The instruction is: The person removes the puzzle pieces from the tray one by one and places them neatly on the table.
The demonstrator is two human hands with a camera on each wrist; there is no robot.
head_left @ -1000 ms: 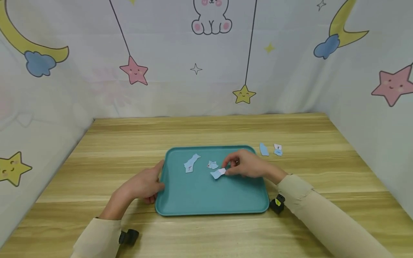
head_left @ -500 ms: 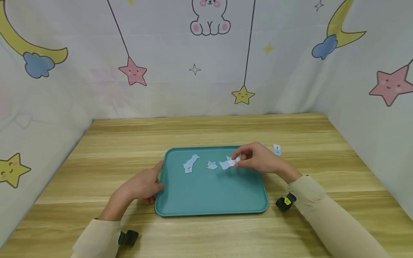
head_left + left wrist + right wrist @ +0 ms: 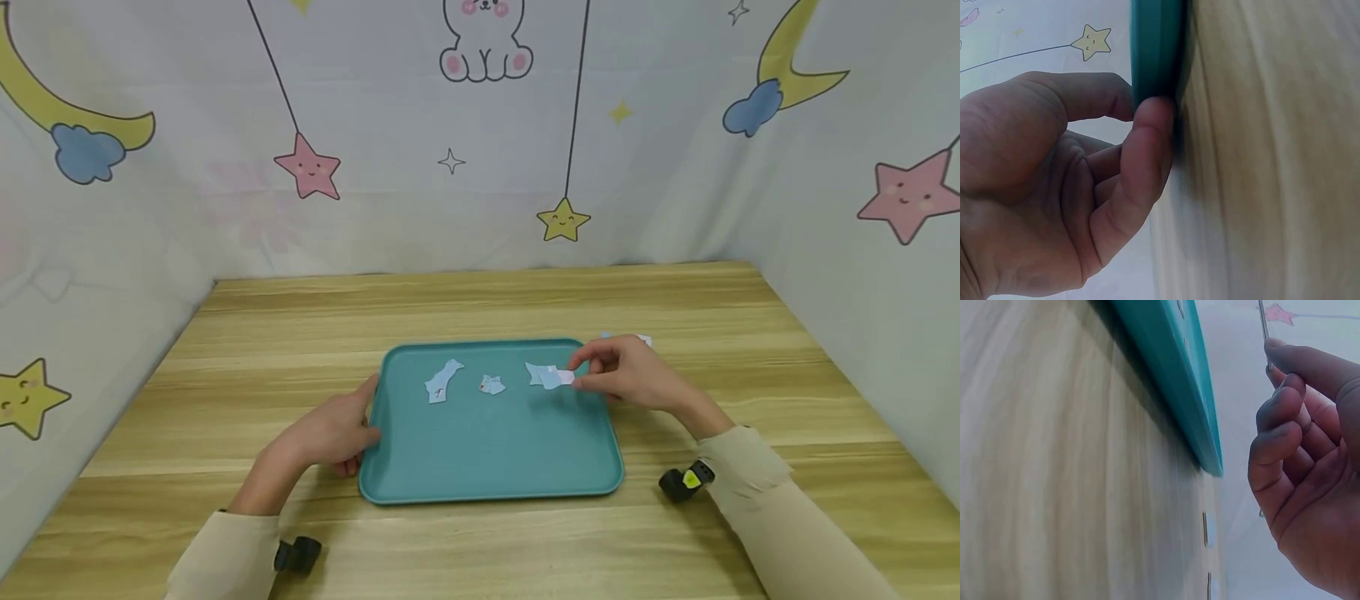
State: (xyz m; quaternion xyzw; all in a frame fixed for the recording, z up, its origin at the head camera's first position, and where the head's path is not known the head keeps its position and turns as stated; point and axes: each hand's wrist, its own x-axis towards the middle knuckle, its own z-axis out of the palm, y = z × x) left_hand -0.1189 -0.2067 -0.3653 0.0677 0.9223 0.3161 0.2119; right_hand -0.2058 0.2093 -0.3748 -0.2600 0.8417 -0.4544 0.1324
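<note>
Nearest, at the lower left of the frame, the person's left hand point(image 3: 326, 435) is gripping the left rim of the teal tray point(image 3: 491, 454). The left-wrist view is showing this hand partly closed, digits bearing on the rim's edge and outer wall. The grip is presumably steadying the tray, which is lying flat at the centre of the worktop point(image 3: 465, 550).

Right of centre, the right hand point(image 3: 633, 375) is pinching the held piece point(image 3: 565, 377), thin and blue-and-pale, by its right end between thumb and forefinger, the other fingers curling loosely. This end hold is apparently leaving most of the face uncovered. The right-wrist view is showing it raised, edge-on. In the head view it is overlapping a pale-blue piece point(image 3: 533, 372); contact cannot be confirmed.

Left along the tray, a small piece point(image 3: 492, 384) and a long piece point(image 3: 444, 382) are lying well apart, the spacing seemingly keeping outlines distinct.

Beyond the tray's upper right corner, two loose pieces point(image 3: 1209, 529) are lying on the worktop, seemingly within that hand's reach.

Farthest, a patterned backdrop point(image 3: 420, 225) is hanging.
</note>
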